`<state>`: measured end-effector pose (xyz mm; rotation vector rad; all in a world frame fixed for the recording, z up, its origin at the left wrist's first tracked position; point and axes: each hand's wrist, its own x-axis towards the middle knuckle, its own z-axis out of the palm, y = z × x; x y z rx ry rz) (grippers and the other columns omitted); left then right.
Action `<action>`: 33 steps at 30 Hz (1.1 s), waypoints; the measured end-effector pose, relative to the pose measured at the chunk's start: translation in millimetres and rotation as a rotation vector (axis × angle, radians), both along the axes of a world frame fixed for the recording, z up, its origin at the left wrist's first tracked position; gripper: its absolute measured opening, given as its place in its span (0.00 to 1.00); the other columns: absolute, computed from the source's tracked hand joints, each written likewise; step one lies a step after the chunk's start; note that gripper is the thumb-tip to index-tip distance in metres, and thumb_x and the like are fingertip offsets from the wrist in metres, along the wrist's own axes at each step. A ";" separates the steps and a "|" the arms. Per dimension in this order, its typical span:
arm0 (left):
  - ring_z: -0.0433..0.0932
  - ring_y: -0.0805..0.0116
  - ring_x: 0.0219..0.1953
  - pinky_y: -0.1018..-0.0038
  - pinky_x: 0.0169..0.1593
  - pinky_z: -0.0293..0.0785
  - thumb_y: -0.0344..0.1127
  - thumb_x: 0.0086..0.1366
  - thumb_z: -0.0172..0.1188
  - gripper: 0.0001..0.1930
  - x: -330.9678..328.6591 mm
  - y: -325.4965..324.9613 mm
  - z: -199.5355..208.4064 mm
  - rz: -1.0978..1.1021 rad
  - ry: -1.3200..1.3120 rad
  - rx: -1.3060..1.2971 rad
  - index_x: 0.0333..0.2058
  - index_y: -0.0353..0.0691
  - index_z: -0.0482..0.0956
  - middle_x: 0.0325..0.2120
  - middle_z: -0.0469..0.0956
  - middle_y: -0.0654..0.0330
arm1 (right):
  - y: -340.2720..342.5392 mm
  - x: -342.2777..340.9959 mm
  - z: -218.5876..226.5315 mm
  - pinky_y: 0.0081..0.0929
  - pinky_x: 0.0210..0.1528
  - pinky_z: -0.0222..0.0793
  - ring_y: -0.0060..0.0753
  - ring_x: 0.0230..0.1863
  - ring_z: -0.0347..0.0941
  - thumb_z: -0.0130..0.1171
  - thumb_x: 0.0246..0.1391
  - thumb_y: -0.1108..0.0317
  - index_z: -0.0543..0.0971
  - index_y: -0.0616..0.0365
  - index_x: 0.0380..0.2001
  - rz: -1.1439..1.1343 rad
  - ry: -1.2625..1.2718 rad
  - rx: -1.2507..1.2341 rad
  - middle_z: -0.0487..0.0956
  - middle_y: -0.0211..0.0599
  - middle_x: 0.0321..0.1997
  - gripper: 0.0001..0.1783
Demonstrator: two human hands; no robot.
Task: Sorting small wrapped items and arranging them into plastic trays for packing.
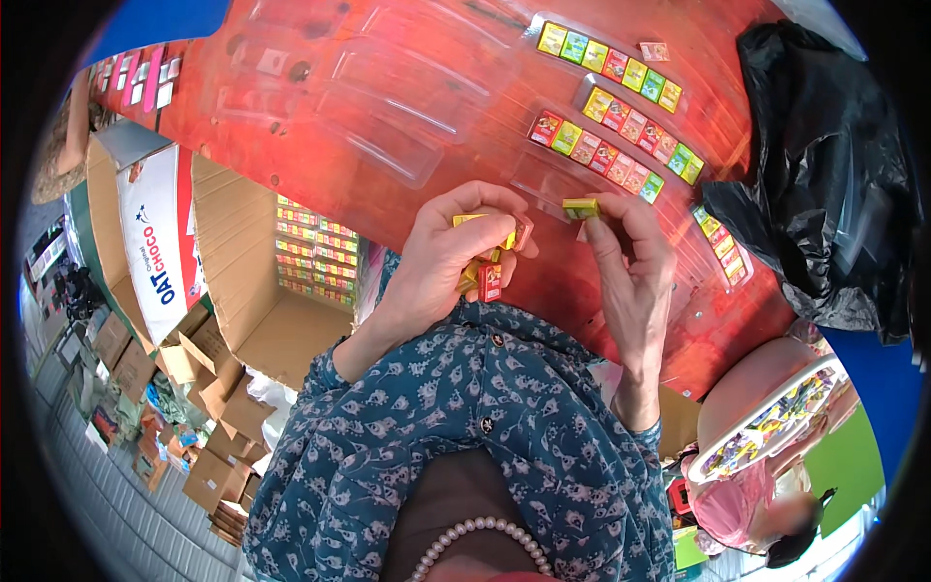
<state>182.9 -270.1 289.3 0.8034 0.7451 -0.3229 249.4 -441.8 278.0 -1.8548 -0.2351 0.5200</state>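
My left hand [436, 247] is closed around several small coloured boxes. Among them a red box [490, 282] hangs lowest, and yellow ones show between the fingers. Thumb and fingertips of my right hand [635, 267] pinch one small yellow-green box [580, 208] above the red table's near edge. Past my hands, a transparent plastic tray [531, 145] holds a row of red, yellow, green and pink boxes. Two similar filled rows lie beyond it, and a shorter filled tray [722, 246] sits to the right, partly under a black bag. A single pink box [654, 51] lies loose near the far row.
Transparent trays without boxes [378, 145] lie on the red table [291, 165] at left. A black plastic bag [824, 184] covers its right side. Left of me stands an open cardboard carton [233, 242] with rows of boxes inside. At lower right, a person [742, 504] is near a white-rimmed tub [747, 388].
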 end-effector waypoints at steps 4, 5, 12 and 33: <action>0.76 0.72 0.24 0.83 0.24 0.69 0.33 0.64 0.50 0.10 -1.3 6.2 -4.6 -0.002 -0.009 -0.043 0.39 0.32 0.74 0.27 0.78 0.52 | 9.2 6.0 3.7 0.34 0.32 0.67 0.46 0.31 0.71 0.52 0.51 0.81 0.75 0.64 0.37 0.099 -0.273 -0.217 0.71 0.45 0.30 0.08; 0.77 0.72 0.26 0.83 0.23 0.68 0.34 0.65 0.50 0.10 -1.7 7.7 -6.6 -0.001 -0.026 -0.092 0.39 0.34 0.74 0.28 0.78 0.55 | 11.5 5.1 2.6 0.36 0.33 0.68 0.49 0.32 0.71 0.52 0.50 0.82 0.75 0.64 0.37 0.139 -0.383 -0.288 0.71 0.46 0.31 0.09; 0.78 0.67 0.36 0.80 0.31 0.74 0.36 0.66 0.47 0.13 1.3 12.1 -11.5 0.094 -0.065 -0.234 0.38 0.32 0.75 0.29 0.77 0.56 | 18.4 1.8 -4.7 0.37 0.35 0.70 0.46 0.36 0.72 0.54 0.40 0.84 0.76 0.62 0.42 0.111 -0.496 -0.375 0.73 0.43 0.35 0.21; 0.77 0.72 0.24 0.85 0.18 0.64 0.41 0.68 0.43 0.19 9.6 12.0 -5.5 0.177 0.061 -0.244 0.46 0.32 0.74 0.35 0.79 0.46 | 4.0 2.3 1.4 0.31 0.35 0.70 0.45 0.34 0.74 0.54 0.51 0.82 0.75 0.63 0.38 -0.006 -0.350 -0.254 0.74 0.46 0.34 0.10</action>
